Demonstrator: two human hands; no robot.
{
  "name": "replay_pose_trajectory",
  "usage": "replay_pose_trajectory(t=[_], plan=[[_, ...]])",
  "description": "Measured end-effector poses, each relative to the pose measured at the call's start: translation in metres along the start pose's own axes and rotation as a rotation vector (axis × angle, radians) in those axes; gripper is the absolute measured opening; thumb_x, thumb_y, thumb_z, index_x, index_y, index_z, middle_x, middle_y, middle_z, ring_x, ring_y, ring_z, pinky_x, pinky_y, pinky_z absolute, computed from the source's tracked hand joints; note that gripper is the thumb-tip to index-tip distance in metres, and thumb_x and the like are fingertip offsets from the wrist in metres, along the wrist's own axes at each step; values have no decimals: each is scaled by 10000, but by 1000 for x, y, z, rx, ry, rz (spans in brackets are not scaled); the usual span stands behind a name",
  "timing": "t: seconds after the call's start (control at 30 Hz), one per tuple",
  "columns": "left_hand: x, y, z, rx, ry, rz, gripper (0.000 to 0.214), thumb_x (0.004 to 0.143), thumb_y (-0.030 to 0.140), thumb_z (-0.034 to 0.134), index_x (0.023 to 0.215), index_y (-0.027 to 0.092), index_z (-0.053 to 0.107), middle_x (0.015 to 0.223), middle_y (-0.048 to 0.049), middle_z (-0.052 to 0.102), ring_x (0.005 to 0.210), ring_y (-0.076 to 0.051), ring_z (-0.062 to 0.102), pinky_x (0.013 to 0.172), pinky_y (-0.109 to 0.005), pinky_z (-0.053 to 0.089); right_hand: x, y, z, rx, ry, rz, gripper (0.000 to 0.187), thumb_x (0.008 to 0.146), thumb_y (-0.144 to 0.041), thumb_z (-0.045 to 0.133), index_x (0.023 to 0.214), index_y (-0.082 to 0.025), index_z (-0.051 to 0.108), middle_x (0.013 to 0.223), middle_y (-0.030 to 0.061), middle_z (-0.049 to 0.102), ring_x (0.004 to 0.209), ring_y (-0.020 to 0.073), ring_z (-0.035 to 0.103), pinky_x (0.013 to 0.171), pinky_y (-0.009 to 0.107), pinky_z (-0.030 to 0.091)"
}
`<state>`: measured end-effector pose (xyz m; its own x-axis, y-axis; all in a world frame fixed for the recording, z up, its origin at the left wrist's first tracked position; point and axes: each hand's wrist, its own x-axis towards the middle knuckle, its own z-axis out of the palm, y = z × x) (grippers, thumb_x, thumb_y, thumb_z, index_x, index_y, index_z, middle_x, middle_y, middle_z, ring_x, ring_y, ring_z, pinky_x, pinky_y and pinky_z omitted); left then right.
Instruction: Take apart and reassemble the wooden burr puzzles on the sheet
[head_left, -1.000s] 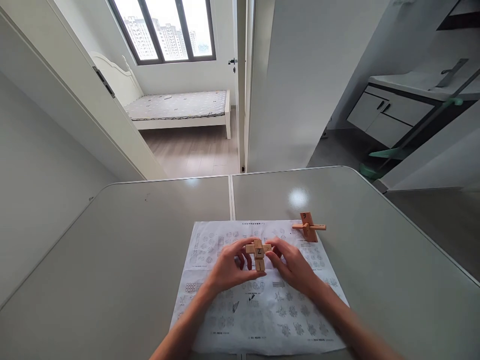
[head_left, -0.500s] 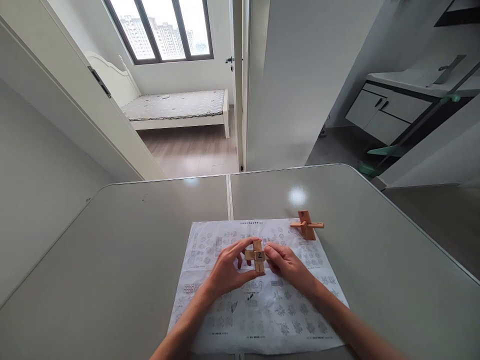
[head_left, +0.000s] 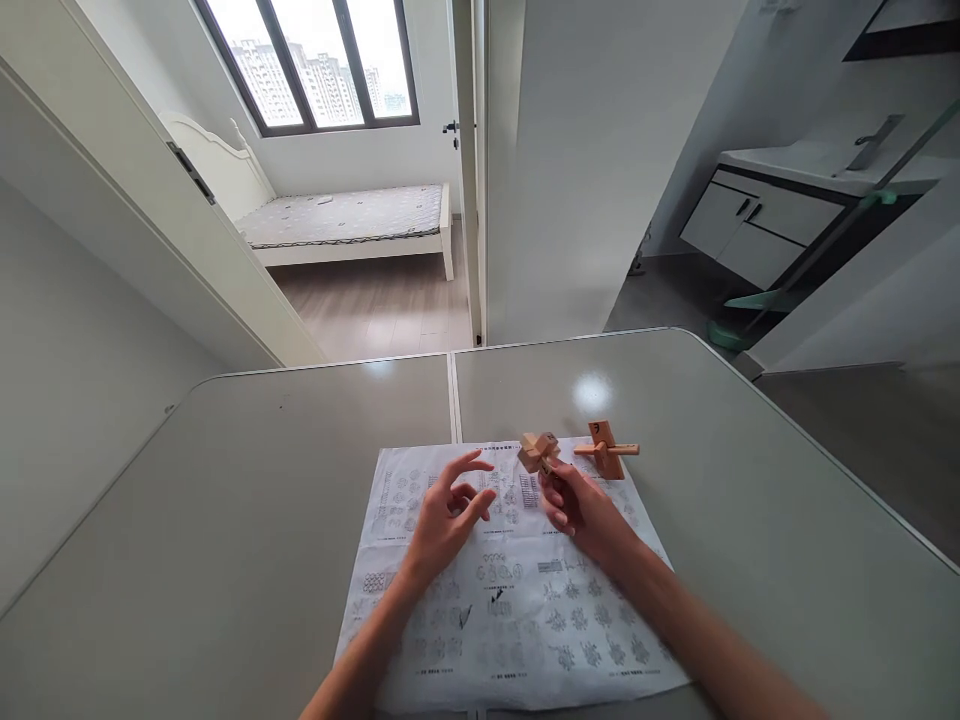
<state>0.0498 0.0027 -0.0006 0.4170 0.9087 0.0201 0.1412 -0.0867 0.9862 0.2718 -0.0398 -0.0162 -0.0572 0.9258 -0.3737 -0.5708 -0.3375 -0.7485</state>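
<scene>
My right hand (head_left: 581, 505) pinches a small interlocking wooden puzzle (head_left: 537, 452) by one of its ends, above the far part of a printed sheet (head_left: 517, 620). Crossed blocks make up the puzzle, which is tilted; its lower end is hidden by my fingers. My left hand (head_left: 450, 510) hovers over the sheet's left half, empty, with its fingers curved and apart. Just right of the held puzzle stands another wooden puzzle (head_left: 606, 450), a flat numbered piece crossed by a rod, at the sheet's far right corner.
The sheet carries small diagrams and lies on a grey table (head_left: 225, 540) with a seam down its middle. Past the far edge are a wall (head_left: 570, 200), an open doorway with a bed (head_left: 352, 215), and a sink cabinet (head_left: 765, 215) to the right.
My left hand has let go of the puzzle and drawn back left with its fingers apart. My right hand has carried the puzzle away and to the right, tilting it.
</scene>
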Motion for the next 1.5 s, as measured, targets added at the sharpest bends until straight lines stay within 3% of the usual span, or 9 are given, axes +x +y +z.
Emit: replay_pose_trajectory(t=[0.1, 0.2, 0.3, 0.4, 0.53, 1.17, 1.33, 1.5], plan=[[0, 3, 1, -1, 26, -17, 386, 990, 438, 652, 1317, 238, 606, 1289, -107, 679, 662, -89, 621, 568, -226, 486, 4, -5, -6, 184, -17, 70, 398, 813, -500, 851, 778, -171, 629, 620, -57, 462, 469, 56, 392, 360, 154, 272], [0, 6, 1, 15, 19, -29, 351, 990, 459, 638, 1243, 217, 634, 1266, -110, 681, 653, -93, 606, 560, -234, 465, 9, -6, -12, 354, -65, 102, 293, 883, -391, 808, 816, -183, 613, 634, -59, 459, 477, 57, 383, 364, 139, 317], [0, 9, 1, 47, 16, -55, 372, 992, 494, 621, 1218, 200, 642, 995, -64, 718, 627, -108, 579, 568, -238, 438, 13, -5, -16, 505, -96, 105, 214, 950, -305, 732, 853, -192, 580, 649, -61, 465, 473, 59, 387, 379, 141, 367], [0, 10, 1, 92, 7, -69, 398, 996, 539, 597, 1170, 187, 664, 665, 22, 600, 592, -125, 539, 576, -235, 407, 15, -3, -19, 616, -120, 118, 166, 979, -251, 676, 888, -205, 545, 660, -65, 458, 467, 64, 404, 387, 148, 396], [0, 10, 1, 121, 5, -60, 412, 999, 562, 579, 1124, 184, 684, 628, 33, 575, 566, -117, 493, 573, -232, 384, 17, -3, -22, 683, -148, 129, 158, 999, -248, 641, 911, -221, 513, 665, -70, 448, 469, 73, 422, 385, 151, 402], [1, 5, 2, 143, 3, -50, 414, 1007, 567, 569, 1124, 189, 691, 638, 21, 590, 549, -119, 474, 551, -228, 381, 14, -3, -16, 551, -110, 97, 211, 997, -336, 702, 895, -200, 578, 679, -58, 470, 491, 62, 380, 408, 138, 376], [1, 7, 2, 151, -1, -53, 424, 1010, 569, 555, 1129, 184, 686, 636, 23, 581, 556, -121, 471, 559, -231, 380, 11, -1, -11, 381, -147, 134, 322, 877, -403, 842, 884, -161, 631, 680, -54, 505, 500, 51, 385, 390, 130, 338], [0, 8, 3, 152, 8, -57, 420, 1010, 563, 559, 1128, 181, 687, 637, 21, 589, 556, -119, 477, 560, -231, 384, 3, 2, -5, 193, -216, 126, 309, 903, -432, 805, 881, -166, 651, 710, -40, 535, 524, 60, 388, 418, 144, 332]])
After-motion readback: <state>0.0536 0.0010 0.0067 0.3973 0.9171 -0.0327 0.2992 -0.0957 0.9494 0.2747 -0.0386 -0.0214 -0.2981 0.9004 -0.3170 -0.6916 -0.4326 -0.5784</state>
